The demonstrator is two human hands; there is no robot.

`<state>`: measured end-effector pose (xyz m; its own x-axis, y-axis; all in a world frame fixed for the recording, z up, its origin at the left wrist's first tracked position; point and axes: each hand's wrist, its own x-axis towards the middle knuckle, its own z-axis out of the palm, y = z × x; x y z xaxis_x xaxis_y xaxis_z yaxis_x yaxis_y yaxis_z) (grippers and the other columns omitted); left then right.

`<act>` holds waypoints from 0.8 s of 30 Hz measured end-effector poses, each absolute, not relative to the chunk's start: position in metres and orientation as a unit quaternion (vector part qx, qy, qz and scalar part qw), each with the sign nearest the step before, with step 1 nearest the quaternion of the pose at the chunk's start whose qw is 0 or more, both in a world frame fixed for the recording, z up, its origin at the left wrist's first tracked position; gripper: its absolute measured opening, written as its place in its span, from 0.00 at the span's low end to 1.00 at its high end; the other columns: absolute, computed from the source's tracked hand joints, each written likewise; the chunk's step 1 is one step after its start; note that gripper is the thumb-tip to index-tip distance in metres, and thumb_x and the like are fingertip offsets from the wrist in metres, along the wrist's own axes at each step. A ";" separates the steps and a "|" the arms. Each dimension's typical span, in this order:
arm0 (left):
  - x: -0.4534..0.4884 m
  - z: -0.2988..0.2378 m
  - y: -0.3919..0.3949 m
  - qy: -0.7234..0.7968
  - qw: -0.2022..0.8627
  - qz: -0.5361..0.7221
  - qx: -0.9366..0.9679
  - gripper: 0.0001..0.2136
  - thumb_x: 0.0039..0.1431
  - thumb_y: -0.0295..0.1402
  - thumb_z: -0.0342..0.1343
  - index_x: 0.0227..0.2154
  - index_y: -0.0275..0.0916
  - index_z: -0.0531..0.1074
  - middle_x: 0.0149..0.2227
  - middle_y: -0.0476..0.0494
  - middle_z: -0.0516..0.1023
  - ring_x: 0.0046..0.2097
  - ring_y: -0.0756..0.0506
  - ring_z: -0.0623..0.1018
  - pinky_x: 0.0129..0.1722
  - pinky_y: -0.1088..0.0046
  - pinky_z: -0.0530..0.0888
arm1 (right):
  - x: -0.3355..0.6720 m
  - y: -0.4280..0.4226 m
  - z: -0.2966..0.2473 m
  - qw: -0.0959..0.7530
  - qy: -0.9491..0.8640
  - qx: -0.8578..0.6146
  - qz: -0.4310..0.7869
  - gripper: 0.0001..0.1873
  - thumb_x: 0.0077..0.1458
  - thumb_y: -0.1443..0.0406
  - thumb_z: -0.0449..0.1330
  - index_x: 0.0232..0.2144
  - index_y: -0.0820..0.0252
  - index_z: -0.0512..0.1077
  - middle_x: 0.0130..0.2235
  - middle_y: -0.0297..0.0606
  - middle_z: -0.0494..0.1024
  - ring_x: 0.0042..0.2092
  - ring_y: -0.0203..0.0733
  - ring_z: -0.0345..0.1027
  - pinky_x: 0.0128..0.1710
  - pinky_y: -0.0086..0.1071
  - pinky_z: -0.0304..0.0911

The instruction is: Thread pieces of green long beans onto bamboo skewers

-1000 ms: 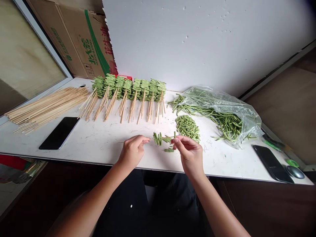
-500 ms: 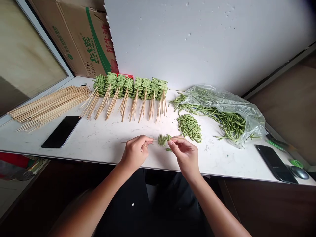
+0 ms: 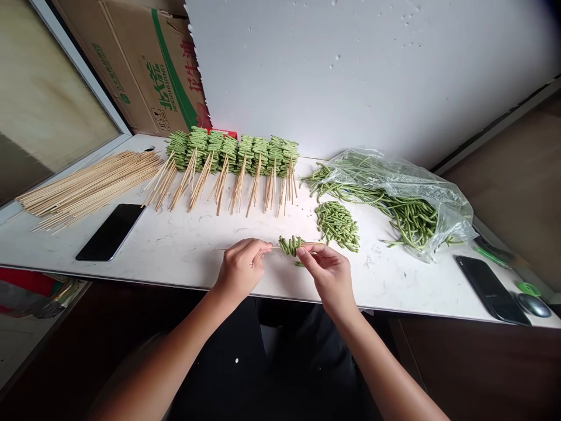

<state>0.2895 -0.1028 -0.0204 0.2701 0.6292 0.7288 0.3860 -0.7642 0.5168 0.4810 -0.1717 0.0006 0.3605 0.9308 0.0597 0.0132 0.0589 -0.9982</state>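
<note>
Both forearms reach forward over the near edge of the desk [image 3: 175,245], hands level and a little apart; the left hand [image 3: 241,263] pinches one skewer [image 3: 275,248], its tail poking out leftward, while the right hand [image 3: 326,272] pinches the right end of the row of bean pieces [image 3: 289,245] threaded between the hands, partly hidden and so not surely countable. One heap of cut beans [image 3: 337,225] sits just beyond the right hand, one bag of long beans [image 3: 412,199] farther right. Eight stacks of skewered beans [image 3: 245,153] lie beyond the hands, one phone [image 3: 109,231] and one sheaf of bare skewers [image 3: 92,187] left of the left hand, one mouse [image 3: 533,304] well to the right hand's right
</note>
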 end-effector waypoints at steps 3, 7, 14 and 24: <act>0.290 -0.022 -0.103 0.315 0.124 0.515 0.788 0.17 0.57 0.12 0.49 0.36 0.39 0.77 0.34 0.47 0.85 0.36 0.47 0.85 0.37 0.72 0.82 | 0.482 -0.171 0.001 0.601 -0.411 -0.564 0.389 0.11 0.54 0.56 0.74 0.34 0.56 0.82 0.39 0.39 0.84 0.39 0.44 0.75 0.41 0.38 0.69; 0.291 -0.022 -0.103 0.311 0.129 0.511 0.791 0.19 0.56 0.11 0.48 0.37 0.39 0.77 0.34 0.47 0.85 0.36 0.47 0.85 0.37 0.73 0.82 | 0.483 -0.171 0.001 0.599 -0.411 -0.563 0.394 0.11 0.53 0.56 0.74 0.33 0.56 0.83 0.37 0.39 0.84 0.39 0.43 0.75 0.42 0.39 0.71; 0.289 -0.021 -0.102 0.323 0.125 0.512 0.786 0.15 0.59 0.13 0.51 0.36 0.39 0.77 0.34 0.47 0.86 0.36 0.46 0.86 0.37 0.73 0.82 | 0.481 -0.169 0.000 0.602 -0.405 -0.558 0.403 0.12 0.52 0.56 0.75 0.34 0.56 0.83 0.38 0.39 0.84 0.39 0.44 0.76 0.44 0.40 0.73; 0.292 -0.019 -0.104 0.340 0.159 0.507 0.776 0.13 0.63 0.16 0.51 0.35 0.39 0.78 0.35 0.47 0.86 0.34 0.47 0.86 0.36 0.74 0.82 | 0.482 -0.168 -0.006 0.578 -0.422 -0.566 0.409 0.14 0.51 0.55 0.75 0.35 0.56 0.82 0.40 0.40 0.82 0.38 0.42 0.73 0.40 0.38 0.69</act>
